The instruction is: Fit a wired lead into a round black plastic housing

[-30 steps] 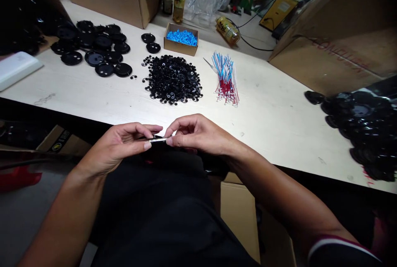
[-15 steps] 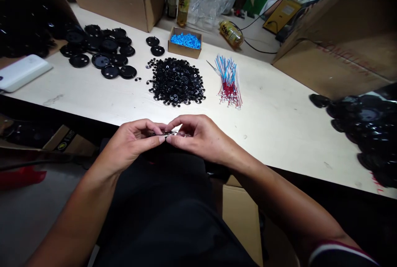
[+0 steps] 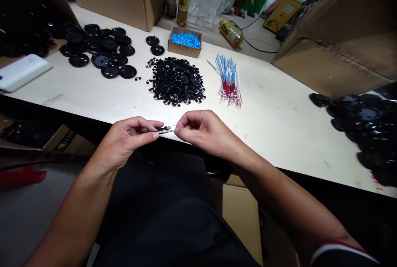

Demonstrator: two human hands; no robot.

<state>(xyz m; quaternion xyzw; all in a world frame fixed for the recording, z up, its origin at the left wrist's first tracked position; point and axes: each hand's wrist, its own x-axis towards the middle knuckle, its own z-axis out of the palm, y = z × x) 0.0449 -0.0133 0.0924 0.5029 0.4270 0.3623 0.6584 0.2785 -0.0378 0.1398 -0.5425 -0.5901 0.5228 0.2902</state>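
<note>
My left hand (image 3: pixel 133 134) pinches a small, thin dark and metallic piece (image 3: pixel 163 129) just over the table's front edge. To its right, my right hand (image 3: pixel 198 128) has thumb and forefinger pressed together at that piece's right end, where a thin wire-like part shows; what exactly these fingers hold is too small to tell. Beyond the hands lies a heap of small black round parts (image 3: pixel 176 80). Right of the heap is a bundle of red, blue and white wires (image 3: pixel 229 80). Behind it stands a small box (image 3: pixel 185 51) of blue pieces.
Black discs (image 3: pixel 108 45) lie at the back left, near a white device (image 3: pixel 25 72). Cardboard boxes stand at the back left (image 3: pixel 124 6) and right (image 3: pixel 328 68). More black parts (image 3: pixel 366 130) lie at the right. A bottle (image 3: pixel 231 34) lies behind the table (image 3: pixel 273 126).
My hands have moved apart, the left one slightly left and the right one slightly right and up. More of the small piece shows between them.
</note>
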